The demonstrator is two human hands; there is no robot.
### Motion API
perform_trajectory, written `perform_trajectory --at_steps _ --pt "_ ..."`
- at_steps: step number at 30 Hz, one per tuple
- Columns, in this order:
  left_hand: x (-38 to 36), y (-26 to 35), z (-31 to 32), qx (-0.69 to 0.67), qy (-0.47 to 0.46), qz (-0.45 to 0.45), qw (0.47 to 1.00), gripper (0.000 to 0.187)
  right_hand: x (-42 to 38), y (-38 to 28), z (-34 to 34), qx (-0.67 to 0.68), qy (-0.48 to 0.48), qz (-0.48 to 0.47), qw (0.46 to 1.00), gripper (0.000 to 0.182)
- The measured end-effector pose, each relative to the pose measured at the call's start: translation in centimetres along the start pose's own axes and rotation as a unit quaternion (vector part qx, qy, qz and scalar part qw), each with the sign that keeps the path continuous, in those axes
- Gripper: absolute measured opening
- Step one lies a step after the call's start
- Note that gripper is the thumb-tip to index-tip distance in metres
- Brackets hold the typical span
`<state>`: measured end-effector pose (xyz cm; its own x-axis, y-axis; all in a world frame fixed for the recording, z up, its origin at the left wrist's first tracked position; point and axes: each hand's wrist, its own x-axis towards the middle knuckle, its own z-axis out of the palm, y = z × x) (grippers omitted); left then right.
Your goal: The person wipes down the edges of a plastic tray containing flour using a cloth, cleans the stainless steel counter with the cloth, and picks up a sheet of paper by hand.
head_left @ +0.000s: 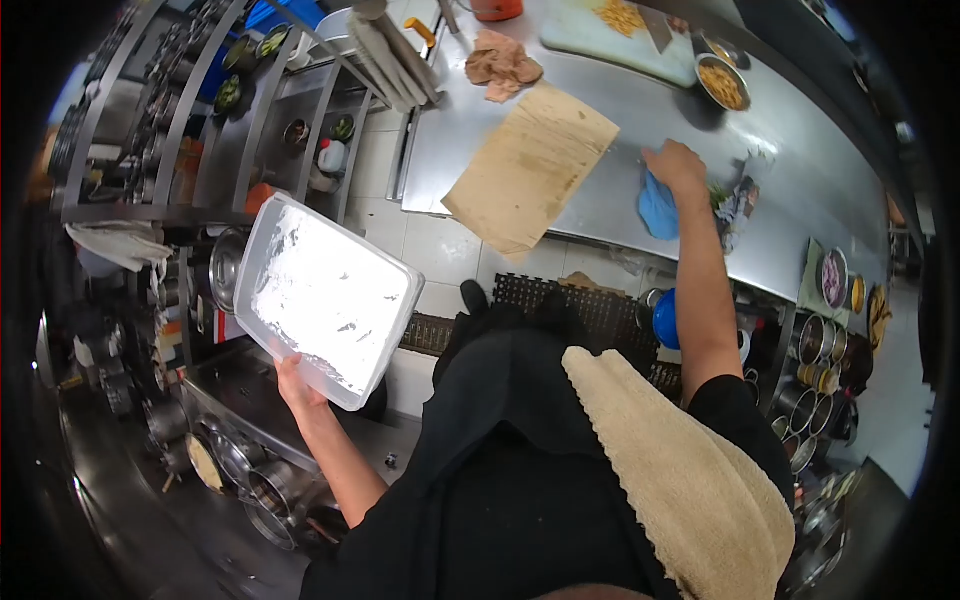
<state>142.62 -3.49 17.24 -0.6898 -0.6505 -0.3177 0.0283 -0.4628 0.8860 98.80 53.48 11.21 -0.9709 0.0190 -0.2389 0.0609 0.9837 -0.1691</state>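
Observation:
My left hand (298, 382) is closed on the rim of a clear plastic container (400, 290), which holds white powder (320, 290) and is tilted toward me. Over the steel counter (600, 215), my right hand (677, 165) is closed on a blue cloth (658, 208) that hangs down below it. Its fingertips are partly hidden. A stained sheet of brown paper (535, 165) lies left of the blue cloth, overhanging the counter's front edge. To the right of my right hand are some green leaves and crumpled plastic wrap (738, 205).
A crumpled pinkish cloth (502, 65), a cutting board (580, 45) with a knife (657, 32), and a bowl of cut yellowish food (722, 82) occupy the counter's back. Metal shelving (255, 120) stands left. A beige towel (690, 470) drapes over my front.

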Motion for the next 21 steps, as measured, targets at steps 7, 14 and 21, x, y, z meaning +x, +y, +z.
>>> perform_trajectory --at_steps 7,14,21 --pt "3.9 -0.8 -6.9 0.005 0.079 -0.024 0.997 0.08 8.0 -8.1 9.7 -0.078 0.126 -0.046 0.988 0.065" --pt "7.0 -0.9 -10.5 -0.028 0.085 -0.061 0.994 0.085 8.2 -9.4 6.7 0.029 0.024 0.049 0.998 0.055" --pt "9.9 -0.3 -10.5 -0.022 0.089 -0.069 0.993 0.087 -5.1 -13.0 7.7 -0.029 0.282 -0.097 0.954 0.033"
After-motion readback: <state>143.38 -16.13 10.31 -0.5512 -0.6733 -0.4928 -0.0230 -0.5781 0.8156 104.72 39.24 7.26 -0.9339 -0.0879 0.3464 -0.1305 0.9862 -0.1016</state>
